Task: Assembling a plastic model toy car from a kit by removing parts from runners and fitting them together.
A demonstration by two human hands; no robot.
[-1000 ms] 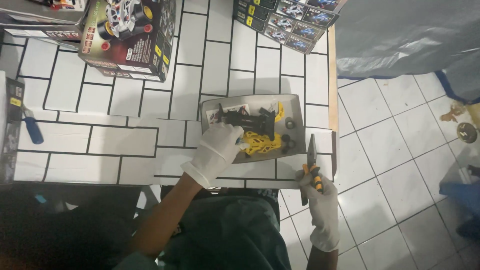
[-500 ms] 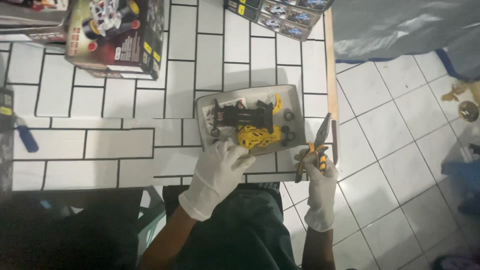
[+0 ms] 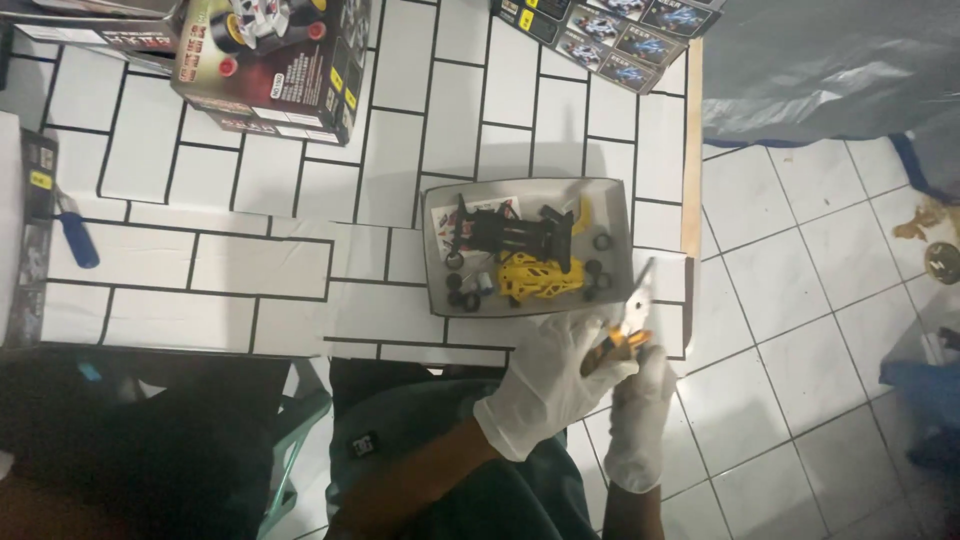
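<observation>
White latex gloves cover both hands, which meet just off the near right corner of the white-tiled tabletop (image 3: 250, 290) around a small pair of orange-handled metal cutters (image 3: 627, 320). The left hand (image 3: 545, 385) curls its fingers over the orange handles from the left, and the right hand (image 3: 640, 420) rises from below with its fingers closed on the same handles, so both are grasping the tool. Its long axis runs on a slant, handles low and toward the person, pale metal blades pointing up and slightly right toward the far side; the tips overlap the tabletop's right edge strip, just beside the near right corner of a shallow grey cardboard tray (image 3: 435, 250). That tray lies close to the right edge, its long side parallel to the near edge, and holds a black toy car chassis (image 3: 505, 235), a yellow plastic car body shell (image 3: 540, 278) and small black wheels (image 3: 598, 270). Left of the tray the tiles lie bare up to a blue-handled tool (image 3: 78, 238) near the left edge; a printed model-kit box (image 3: 270, 60) stands at the far left, and a flat dark box (image 3: 610, 30) at the far right corner. Beyond the right edge is pale tiled floor (image 3: 800, 330) under a grey plastic sheet (image 3: 830, 70).
</observation>
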